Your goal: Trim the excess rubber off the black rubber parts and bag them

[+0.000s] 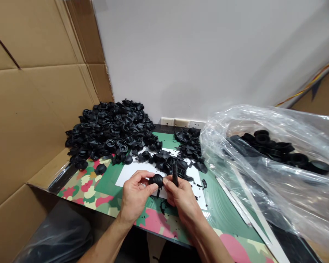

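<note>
Between the thumb and fingers of my left hand (137, 193) is a black ribbed rubber bellows (156, 180), held over a white sheet (123, 174). A thin dark strip hangs below it. My right hand (181, 195) is closed around a dark stick-like tool (175, 173) that points up and away; its working end cannot be made out. The right thumb and forefinger meet at the right side of the bellows. Just beyond both hands, more black ribbed pieces (170, 163) and scraps lie on the sheet.
A big heap of black rubber pieces (109, 128) is at the back left against a cardboard wall (44, 87). Black scraps (189, 142) are piled below wall sockets (181, 123). At right, a clear plastic bag (222, 131) holds black bellows (274, 148). The table (219, 204) has a camouflage-patterned front edge.
</note>
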A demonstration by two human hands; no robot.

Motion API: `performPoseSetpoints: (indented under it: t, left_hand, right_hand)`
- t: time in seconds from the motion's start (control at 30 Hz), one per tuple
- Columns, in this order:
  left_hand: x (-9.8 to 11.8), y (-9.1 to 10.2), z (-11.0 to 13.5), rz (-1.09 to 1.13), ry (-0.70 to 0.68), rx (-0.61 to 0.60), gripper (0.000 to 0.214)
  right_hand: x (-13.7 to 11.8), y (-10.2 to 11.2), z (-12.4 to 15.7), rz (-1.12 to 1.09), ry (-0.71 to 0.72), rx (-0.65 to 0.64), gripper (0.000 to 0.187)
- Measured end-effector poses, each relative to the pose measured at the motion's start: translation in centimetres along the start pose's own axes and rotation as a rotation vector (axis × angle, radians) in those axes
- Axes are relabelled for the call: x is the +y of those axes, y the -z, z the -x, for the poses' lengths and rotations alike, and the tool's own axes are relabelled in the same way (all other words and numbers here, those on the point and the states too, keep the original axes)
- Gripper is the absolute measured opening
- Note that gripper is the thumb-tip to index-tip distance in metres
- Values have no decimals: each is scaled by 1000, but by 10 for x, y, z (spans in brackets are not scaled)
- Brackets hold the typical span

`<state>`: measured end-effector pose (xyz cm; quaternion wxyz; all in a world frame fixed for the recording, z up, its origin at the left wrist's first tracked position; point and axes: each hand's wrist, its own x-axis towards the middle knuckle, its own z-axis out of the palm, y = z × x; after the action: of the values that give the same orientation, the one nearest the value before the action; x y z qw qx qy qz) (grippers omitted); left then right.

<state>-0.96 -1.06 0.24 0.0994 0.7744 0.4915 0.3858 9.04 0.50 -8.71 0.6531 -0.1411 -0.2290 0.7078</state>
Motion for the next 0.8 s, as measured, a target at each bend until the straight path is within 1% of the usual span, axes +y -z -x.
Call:
performPoseSetpoints:
  t: [0.1, 0.23, 0.47, 0.53, 0.6, 0.7, 0.8]
  left_hand:
    - [-1, 1, 0, -43, -23, -6, 34]
    - [0, 2, -1, -58, -14, -4, 36]
    - [6, 1, 0, -63, -21, -6, 33]
    - [8, 1, 0, -50, 23, 5, 35]
    - [10, 0, -1, -10, 105, 7, 41]
    - [12, 0, -1, 107, 239, -14, 50]
    - [13, 1, -1, 179, 299, -31, 55]
  right_hand:
    - [2, 1, 0, -8, 4, -11, 48]
    - [2, 3, 0, -14, 3, -11, 48]
    - [2, 2, 2, -2, 24, -29, 46]
    - [2, 3, 2, 6, 39, -35, 46]
    - [3, 4, 2, 11, 60, -45, 45]
    - [2, 4, 2, -1, 66, -55, 45]
    - [0, 3, 4, -22, 42, -47, 46]
